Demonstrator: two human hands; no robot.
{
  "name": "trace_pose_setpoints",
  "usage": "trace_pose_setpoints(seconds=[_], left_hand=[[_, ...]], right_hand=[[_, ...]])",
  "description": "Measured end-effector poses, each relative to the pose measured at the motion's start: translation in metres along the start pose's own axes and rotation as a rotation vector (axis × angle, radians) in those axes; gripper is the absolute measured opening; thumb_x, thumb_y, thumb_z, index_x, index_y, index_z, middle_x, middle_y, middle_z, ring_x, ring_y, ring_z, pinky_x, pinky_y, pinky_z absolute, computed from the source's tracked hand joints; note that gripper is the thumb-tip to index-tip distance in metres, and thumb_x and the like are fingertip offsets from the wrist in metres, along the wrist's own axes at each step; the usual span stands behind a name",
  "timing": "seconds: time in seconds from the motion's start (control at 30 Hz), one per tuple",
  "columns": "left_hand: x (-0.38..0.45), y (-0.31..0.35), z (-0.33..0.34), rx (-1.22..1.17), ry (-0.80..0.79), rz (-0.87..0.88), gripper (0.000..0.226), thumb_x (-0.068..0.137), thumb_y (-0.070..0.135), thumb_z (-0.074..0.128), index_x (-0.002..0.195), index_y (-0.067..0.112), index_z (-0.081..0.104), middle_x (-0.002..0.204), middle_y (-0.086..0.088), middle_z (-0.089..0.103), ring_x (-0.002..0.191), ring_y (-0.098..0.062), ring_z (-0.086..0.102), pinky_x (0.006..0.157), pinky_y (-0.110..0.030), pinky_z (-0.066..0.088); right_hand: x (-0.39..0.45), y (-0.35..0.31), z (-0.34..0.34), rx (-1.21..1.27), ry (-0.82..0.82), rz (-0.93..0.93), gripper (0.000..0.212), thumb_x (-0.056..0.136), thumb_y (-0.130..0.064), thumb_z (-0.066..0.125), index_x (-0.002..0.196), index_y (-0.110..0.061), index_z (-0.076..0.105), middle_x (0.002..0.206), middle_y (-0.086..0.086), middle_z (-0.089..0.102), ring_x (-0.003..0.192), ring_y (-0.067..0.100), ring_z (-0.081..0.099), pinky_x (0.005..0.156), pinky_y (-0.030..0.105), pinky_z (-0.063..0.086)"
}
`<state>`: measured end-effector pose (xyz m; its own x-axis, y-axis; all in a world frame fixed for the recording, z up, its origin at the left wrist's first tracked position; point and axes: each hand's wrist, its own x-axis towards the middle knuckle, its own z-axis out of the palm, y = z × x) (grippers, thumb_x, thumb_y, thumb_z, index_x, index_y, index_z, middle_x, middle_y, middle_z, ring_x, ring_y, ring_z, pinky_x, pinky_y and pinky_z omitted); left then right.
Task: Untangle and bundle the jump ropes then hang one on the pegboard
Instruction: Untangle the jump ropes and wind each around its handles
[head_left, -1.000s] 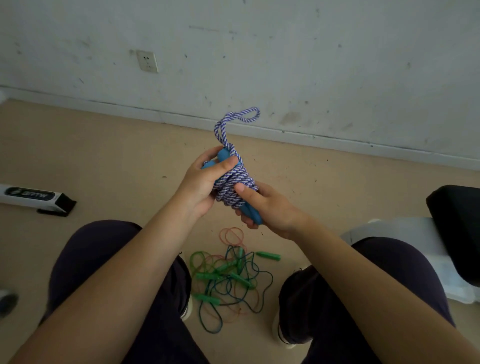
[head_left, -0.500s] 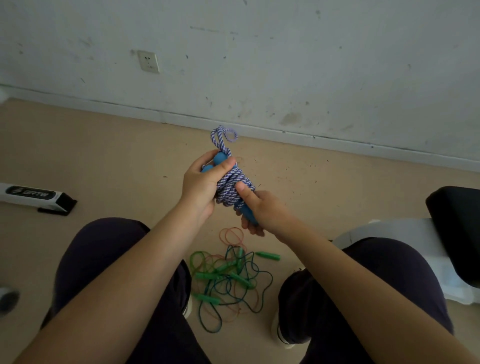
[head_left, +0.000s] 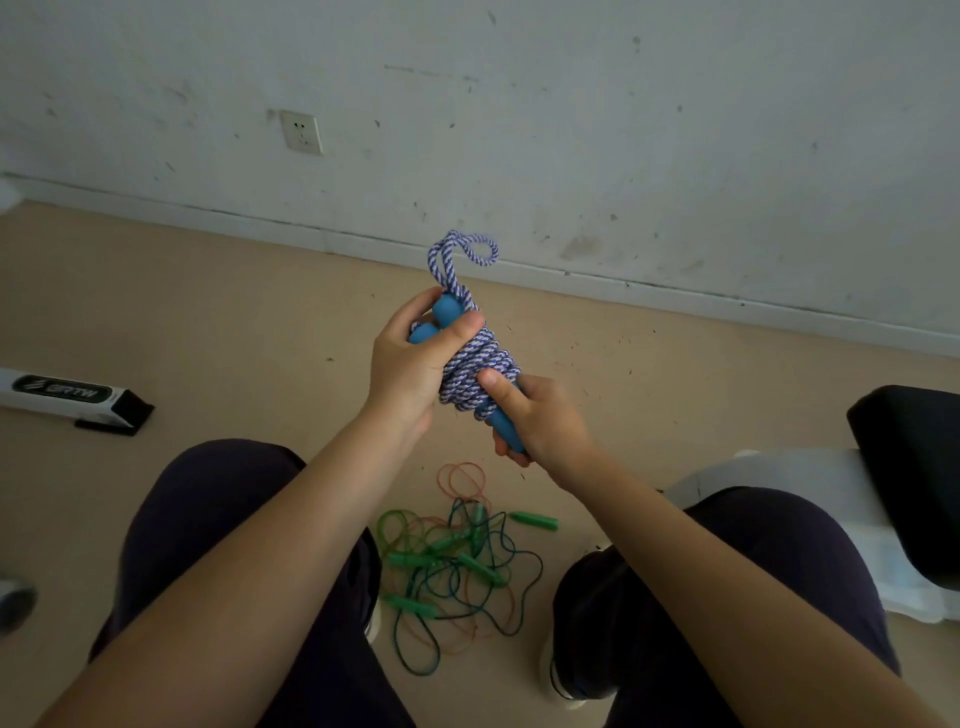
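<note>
the beige floor (head_left: 218, 312) runs up to a scuffed white wall, dotted with dark specks. on it lies a tangle of thin green, teal and orange jump ropes with green plastic handles (head_left: 452, 561), between the person's feet. a long white box with a black end and label (head_left: 72, 397) lies at the left. a white plastic container (head_left: 810, 499) stands at the right.

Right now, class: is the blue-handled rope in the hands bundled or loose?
Bundled: the blue-and-white rope is coiled round its blue handles, gripped by left hand and right hand. One short loop sticks out on top.
</note>
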<state>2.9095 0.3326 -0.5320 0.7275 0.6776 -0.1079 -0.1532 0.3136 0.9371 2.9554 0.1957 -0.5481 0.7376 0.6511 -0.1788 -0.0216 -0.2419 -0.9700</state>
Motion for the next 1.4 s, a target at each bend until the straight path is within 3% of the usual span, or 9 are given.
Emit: trace_pose_setpoints(seconds=[0.13, 0.27, 0.4, 0.5, 0.7, 0.97, 1.17, 1.27, 1.4], left_hand=[[0.000, 0.005, 0.003, -0.015, -0.008, -0.031, 0.052, 0.079, 0.013, 0.082, 0.126, 0.009, 0.062, 0.117, -0.018, 0.069, 0.092, -0.024, 0.070, 0.082, -0.039, 0.060], [-0.001, 0.007, 0.008, -0.066, -0.254, -0.174, 0.062, 0.085, 0.033, 0.072, 0.131, -0.003, 0.051, 0.111, -0.017, 0.066, 0.096, -0.028, 0.066, 0.076, -0.038, 0.056], [0.021, 0.012, 0.008, 0.048, -0.278, -0.201, 0.039, 0.091, 0.024, 0.068, 0.125, 0.007, 0.059, 0.111, -0.012, 0.072, 0.094, -0.026, 0.071, 0.071, -0.035, 0.058], [0.049, 0.015, 0.002, 0.267, -0.321, -0.200, 0.031, 0.087, 0.026, 0.074, 0.116, 0.022, 0.065, 0.103, -0.002, 0.076, 0.088, -0.019, 0.074, 0.068, -0.033, 0.058], [0.095, -0.034, -0.001, 0.387, -0.449, -0.329, 0.062, 0.068, 0.035, 0.084, 0.124, 0.020, 0.063, 0.106, -0.009, 0.074, 0.087, -0.027, 0.074, 0.065, -0.041, 0.060], [0.182, -0.177, -0.039, 0.644, -0.165, -0.455, 0.064, 0.072, 0.038, 0.088, 0.126, 0.016, 0.061, 0.112, -0.002, 0.067, 0.088, -0.019, 0.070, 0.061, -0.031, 0.058], [0.248, -0.258, -0.069, 0.718, -0.021, -0.350, 0.054, 0.075, 0.036, 0.087, 0.119, 0.019, 0.062, 0.123, -0.001, 0.066, 0.102, -0.013, 0.062, 0.086, -0.028, 0.050], [0.273, -0.272, -0.081, 0.655, -0.032, -0.325, 0.078, 0.080, 0.042, 0.081, 0.147, 0.022, 0.046, 0.143, -0.001, 0.053, 0.123, -0.014, 0.053, 0.100, -0.035, 0.047], [0.261, -0.309, -0.102, 0.771, -0.041, -0.476, 0.065, 0.083, 0.046, 0.077, 0.138, 0.021, 0.053, 0.134, -0.002, 0.060, 0.116, -0.017, 0.058, 0.089, -0.029, 0.047]], right_hand=[[0.002, -0.003, 0.000, 0.013, 0.005, -0.037, 0.048, 0.087, -0.055, 0.055, 0.071, -0.010, 0.056, 0.045, 0.005, 0.058, 0.029, 0.014, 0.042, 0.033, 0.018, 0.032], [0.014, -0.011, -0.008, 0.066, 0.020, -0.121, 0.042, 0.096, -0.049, 0.048, 0.076, -0.013, 0.056, 0.052, 0.004, 0.061, 0.035, 0.015, 0.048, 0.035, 0.021, 0.036], [0.032, -0.022, -0.031, -0.055, -0.101, -0.036, 0.060, 0.090, -0.064, 0.034, 0.094, -0.012, 0.064, 0.079, 0.008, 0.071, 0.065, 0.022, 0.067, 0.053, 0.027, 0.051], [0.061, -0.030, -0.062, -0.066, 0.060, -0.038, 0.056, 0.097, -0.059, 0.031, 0.102, -0.014, 0.064, 0.093, 0.011, 0.067, 0.077, 0.021, 0.065, 0.063, 0.033, 0.051], [0.135, -0.003, -0.092, 0.259, 0.126, -0.004, 0.027, 0.099, -0.030, 0.057, 0.097, -0.004, 0.065, 0.060, -0.001, 0.037, 0.050, 0.011, 0.033, 0.045, 0.022, 0.025], [0.225, 0.136, -0.086, 0.410, 0.320, 0.384, 0.012, 0.097, -0.015, 0.060, 0.088, -0.006, 0.060, 0.061, 0.005, 0.056, 0.048, 0.014, 0.052, 0.046, 0.024, 0.045], [0.299, 0.203, -0.063, 0.433, 0.231, 0.418, 0.013, 0.100, -0.020, 0.056, 0.101, -0.009, 0.062, 0.077, 0.004, 0.071, 0.064, 0.017, 0.069, 0.059, 0.027, 0.055], [0.322, 0.219, -0.056, 0.390, 0.131, 0.399, 0.046, 0.099, -0.029, 0.058, 0.135, -0.003, 0.046, 0.118, 0.012, 0.067, 0.089, 0.025, 0.073, 0.072, 0.033, 0.058], [0.306, 0.260, -0.037, 0.117, 0.035, 0.570, 0.064, 0.093, -0.027, 0.068, 0.144, -0.004, 0.037, 0.113, 0.012, 0.066, 0.089, 0.026, 0.072, 0.074, 0.037, 0.059]])
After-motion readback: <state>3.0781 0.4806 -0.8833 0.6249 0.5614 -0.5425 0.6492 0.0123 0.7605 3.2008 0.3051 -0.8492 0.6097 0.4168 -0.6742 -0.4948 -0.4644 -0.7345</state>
